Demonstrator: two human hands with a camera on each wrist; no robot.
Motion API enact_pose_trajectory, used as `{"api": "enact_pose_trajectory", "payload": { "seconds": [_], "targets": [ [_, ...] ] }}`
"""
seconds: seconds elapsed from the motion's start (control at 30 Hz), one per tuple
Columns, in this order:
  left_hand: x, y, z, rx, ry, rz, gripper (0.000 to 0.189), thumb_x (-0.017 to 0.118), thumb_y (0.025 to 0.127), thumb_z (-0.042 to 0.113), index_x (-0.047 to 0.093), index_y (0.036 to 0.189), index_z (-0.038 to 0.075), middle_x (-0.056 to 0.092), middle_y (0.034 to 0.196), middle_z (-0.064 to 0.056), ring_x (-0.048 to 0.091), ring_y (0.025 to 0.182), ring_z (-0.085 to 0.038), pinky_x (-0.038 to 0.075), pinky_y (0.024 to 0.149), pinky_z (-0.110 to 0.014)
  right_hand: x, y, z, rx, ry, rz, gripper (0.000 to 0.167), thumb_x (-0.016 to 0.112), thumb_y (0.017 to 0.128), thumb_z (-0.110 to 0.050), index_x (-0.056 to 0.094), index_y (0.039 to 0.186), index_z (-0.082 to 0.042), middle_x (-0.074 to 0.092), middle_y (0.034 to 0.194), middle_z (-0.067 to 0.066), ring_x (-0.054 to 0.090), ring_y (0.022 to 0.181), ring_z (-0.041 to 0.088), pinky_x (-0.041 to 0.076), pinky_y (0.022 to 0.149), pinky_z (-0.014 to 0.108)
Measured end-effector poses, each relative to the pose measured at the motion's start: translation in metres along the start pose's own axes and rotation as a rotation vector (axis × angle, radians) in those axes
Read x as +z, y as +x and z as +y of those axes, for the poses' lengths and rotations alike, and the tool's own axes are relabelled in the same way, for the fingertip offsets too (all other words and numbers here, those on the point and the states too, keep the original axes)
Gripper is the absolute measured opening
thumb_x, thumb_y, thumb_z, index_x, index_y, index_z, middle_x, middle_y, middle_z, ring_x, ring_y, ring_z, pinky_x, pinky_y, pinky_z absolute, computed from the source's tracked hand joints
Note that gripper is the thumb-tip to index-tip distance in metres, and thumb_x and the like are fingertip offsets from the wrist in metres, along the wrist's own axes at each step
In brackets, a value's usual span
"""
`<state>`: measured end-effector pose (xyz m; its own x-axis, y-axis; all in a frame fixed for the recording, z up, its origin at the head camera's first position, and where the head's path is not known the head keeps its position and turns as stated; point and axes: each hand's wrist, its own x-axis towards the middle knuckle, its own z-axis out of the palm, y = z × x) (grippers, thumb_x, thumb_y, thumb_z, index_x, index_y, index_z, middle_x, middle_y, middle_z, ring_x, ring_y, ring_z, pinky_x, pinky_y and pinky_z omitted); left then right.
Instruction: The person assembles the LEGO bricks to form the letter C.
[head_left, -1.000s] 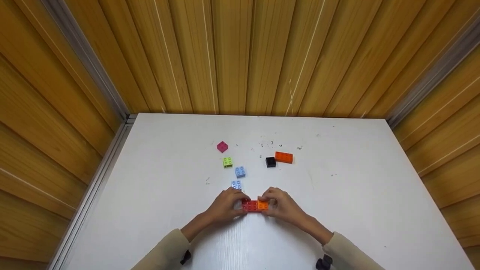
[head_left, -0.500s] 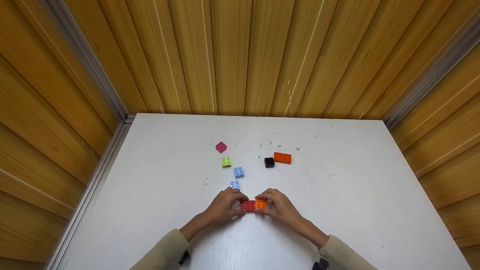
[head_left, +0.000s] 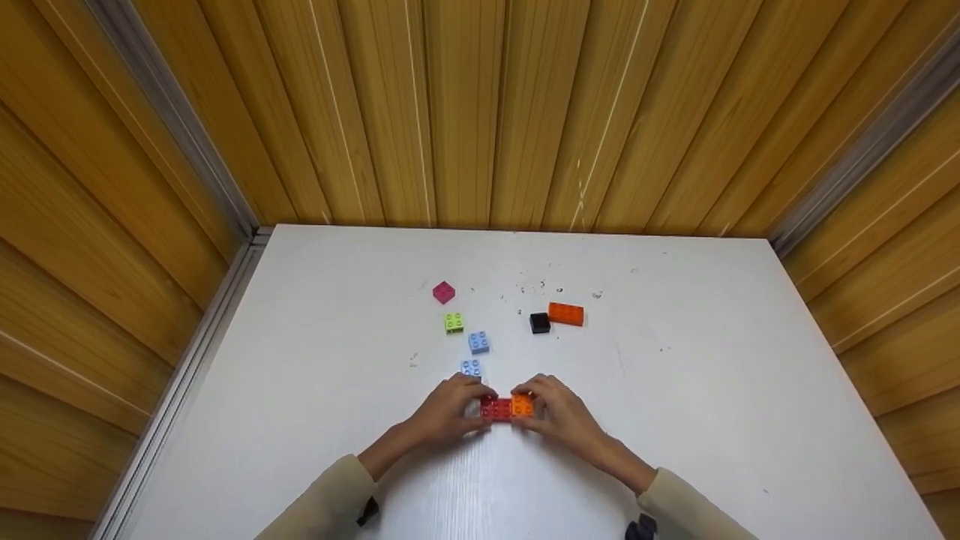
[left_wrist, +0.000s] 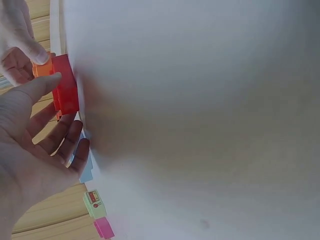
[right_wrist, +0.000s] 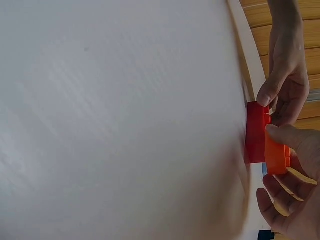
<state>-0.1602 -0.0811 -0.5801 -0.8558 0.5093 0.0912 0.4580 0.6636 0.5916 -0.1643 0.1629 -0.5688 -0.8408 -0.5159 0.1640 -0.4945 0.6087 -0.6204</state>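
Observation:
Near the front of the white table, my left hand pinches the left end of a long red toy brick between thumb and fingers. My right hand pinches a shorter orange brick at the red brick's right end. Seen from the right wrist, the orange brick sits against the studded top of the red brick and sticks out a little past its end. A light blue brick lies just beyond my left fingers, partly covered by them.
Farther back on the white table lie another light blue brick, a lime green brick and a magenta brick. To the right, a black brick touches a long red-orange brick. Wood-patterned walls enclose the back and sides.
My right thumb and fingers have shifted slightly left on the orange brick. My left hand keeps its grip on the red brick, and the loose bricks stay put.

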Motion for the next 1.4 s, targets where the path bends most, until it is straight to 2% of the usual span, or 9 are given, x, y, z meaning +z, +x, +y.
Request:
{"api": "enact_pose_trajectory", "payload": {
  "seconds": [0.13, 0.27, 0.47, 0.67, 0.9, 1.13, 1.4],
  "targets": [
    [-0.007, -0.003, -0.002, 0.007, -0.038, 0.013, 0.035, 0.079, 0.089, 0.025, 0.072, 0.121, 0.010, 0.072, 0.113, -0.006, 0.061, 0.105, -0.021, 0.052, 0.094, -0.036, 0.000, -0.001, -0.002, -0.021, -0.060, -0.002, 0.038, 0.086, 0.082, -0.023, 0.070, 0.115, -0.013, 0.068, 0.106, -0.002, 0.056, 0.094, 0.010, 0.053, 0.083, 0.028],
    [-0.016, -0.004, -0.006, -0.010, -0.106, 0.072, 0.031, 0.076, 0.092, 0.019, 0.072, 0.120, 0.007, 0.071, 0.110, -0.010, 0.063, 0.102, -0.024, 0.054, 0.092, -0.036, 0.000, -0.002, -0.001, -0.063, -0.106, 0.009, 0.039, 0.087, 0.081, -0.023, 0.070, 0.114, -0.013, 0.068, 0.107, -0.001, 0.059, 0.101, 0.014, 0.055, 0.092, 0.033],
    [-0.022, 0.000, -0.014, -0.047, -0.124, 0.178, 0.028, 0.078, 0.090, 0.016, 0.074, 0.116, 0.008, 0.072, 0.110, -0.010, 0.064, 0.099, -0.027, 0.054, 0.085, -0.036, -0.001, 0.000, 0.002, -0.058, -0.099, 0.010, 0.039, 0.087, 0.081, -0.024, 0.070, 0.115, -0.013, 0.068, 0.108, -0.001, 0.059, 0.100, 0.014, 0.055, 0.091, 0.032],
    [-0.019, 0.005, -0.020, -0.105, -0.112, 0.240, 0.034, 0.081, 0.086, 0.013, 0.072, 0.118, 0.008, 0.067, 0.112, -0.011, 0.061, 0.101, -0.026, 0.052, 0.085, -0.039, -0.004, 0.004, 0.008, -0.032, -0.096, 0.021, 0.041, 0.087, 0.080, -0.023, 0.070, 0.116, -0.013, 0.069, 0.107, -0.001, 0.058, 0.098, 0.014, 0.055, 0.090, 0.033],
    [-0.015, 0.010, -0.023, -0.138, -0.130, 0.244, 0.039, 0.082, 0.085, 0.009, 0.070, 0.122, 0.006, 0.065, 0.114, -0.013, 0.063, 0.101, -0.028, 0.054, 0.084, -0.038, -0.007, 0.010, 0.013, -0.003, -0.095, 0.033, 0.042, 0.088, 0.079, -0.025, 0.071, 0.117, -0.014, 0.069, 0.107, -0.001, 0.057, 0.097, 0.013, 0.054, 0.089, 0.032],
    [-0.015, 0.016, -0.025, -0.202, -0.111, 0.206, 0.043, 0.080, 0.086, 0.009, 0.069, 0.127, 0.009, 0.064, 0.115, -0.010, 0.061, 0.102, -0.024, 0.053, 0.086, -0.038, -0.008, 0.013, 0.015, -0.004, -0.079, 0.058, 0.042, 0.088, 0.079, -0.024, 0.071, 0.117, -0.014, 0.070, 0.108, -0.001, 0.059, 0.098, 0.014, 0.055, 0.091, 0.033],
    [-0.012, 0.019, -0.027, -0.188, -0.085, 0.207, 0.036, 0.081, 0.082, 0.003, 0.074, 0.117, 0.008, 0.068, 0.106, -0.007, 0.060, 0.098, -0.021, 0.050, 0.084, -0.034, -0.006, 0.012, 0.015, 0.008, -0.095, 0.056, 0.042, 0.087, 0.080, -0.023, 0.070, 0.118, -0.015, 0.070, 0.112, -0.002, 0.060, 0.099, 0.013, 0.055, 0.092, 0.033]
  ]
}}
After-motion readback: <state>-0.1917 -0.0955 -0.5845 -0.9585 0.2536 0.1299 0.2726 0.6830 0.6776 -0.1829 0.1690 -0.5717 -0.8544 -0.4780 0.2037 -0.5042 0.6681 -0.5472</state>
